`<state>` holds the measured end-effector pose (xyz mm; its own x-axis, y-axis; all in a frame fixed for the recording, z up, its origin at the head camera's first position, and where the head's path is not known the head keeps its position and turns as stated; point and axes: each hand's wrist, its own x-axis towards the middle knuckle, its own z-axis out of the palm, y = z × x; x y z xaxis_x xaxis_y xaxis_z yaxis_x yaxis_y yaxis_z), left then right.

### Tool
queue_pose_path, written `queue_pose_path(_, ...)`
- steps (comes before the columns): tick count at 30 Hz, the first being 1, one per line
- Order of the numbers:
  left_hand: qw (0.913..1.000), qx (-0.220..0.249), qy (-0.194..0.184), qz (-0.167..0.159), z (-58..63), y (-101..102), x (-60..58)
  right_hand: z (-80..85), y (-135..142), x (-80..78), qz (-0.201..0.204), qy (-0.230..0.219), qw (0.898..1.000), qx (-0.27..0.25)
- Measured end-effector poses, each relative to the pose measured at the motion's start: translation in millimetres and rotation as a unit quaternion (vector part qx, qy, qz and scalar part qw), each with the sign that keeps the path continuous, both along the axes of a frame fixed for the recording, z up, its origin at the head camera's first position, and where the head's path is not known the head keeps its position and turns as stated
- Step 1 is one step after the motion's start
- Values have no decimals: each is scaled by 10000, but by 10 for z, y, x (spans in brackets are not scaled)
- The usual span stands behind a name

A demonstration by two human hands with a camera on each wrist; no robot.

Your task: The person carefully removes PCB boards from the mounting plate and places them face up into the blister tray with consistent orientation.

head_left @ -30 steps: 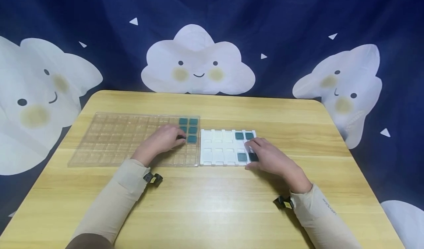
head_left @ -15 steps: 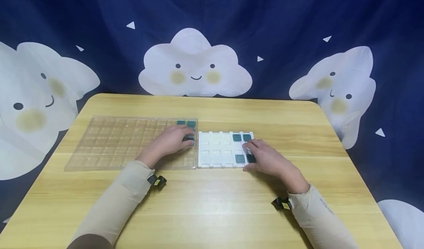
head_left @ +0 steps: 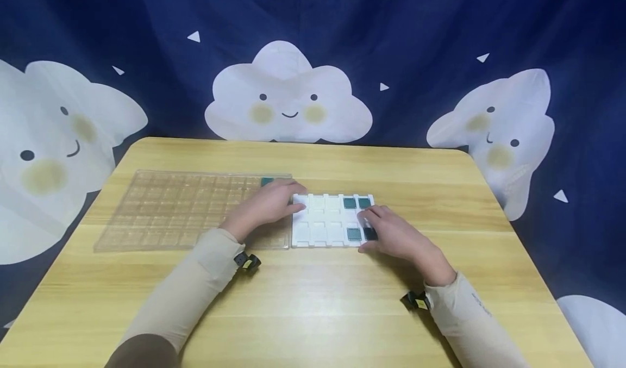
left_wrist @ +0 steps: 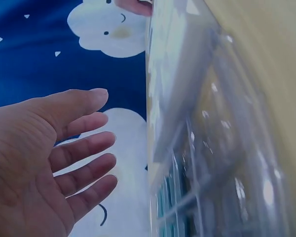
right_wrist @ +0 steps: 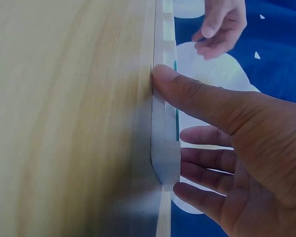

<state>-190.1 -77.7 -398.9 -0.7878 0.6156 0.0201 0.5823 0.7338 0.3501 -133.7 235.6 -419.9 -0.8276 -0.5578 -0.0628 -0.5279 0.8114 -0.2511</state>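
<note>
Gripping a white rectangular plastic tray, your right hand seemingly steadies transfers; your wide-fingered left hand, at its 10 o'clock, should next pinch 1 square teal chip.

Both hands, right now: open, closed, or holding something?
Left hand: open, nothing visible in it.
Right hand: holding the white tray at its end.

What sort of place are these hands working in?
Likely an indoor tabletop workspace, perhaps a staged one: a wood-grain table bears a clear compartment tray and a white tray side by side, and a blue cloud-print cloth hangs behind.
</note>
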Motion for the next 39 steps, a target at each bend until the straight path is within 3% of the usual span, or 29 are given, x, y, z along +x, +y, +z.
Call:
queue_pose_path(11, 9995, 71, -49, -313, 64, 311, -47, 2, 19, -4, 31, 30, 10000, -71)
queue_pose_path(39, 9983, 131, -365, -433, -65, 764, -177, -9, 33, -19, 36, 31, 10000, -85)
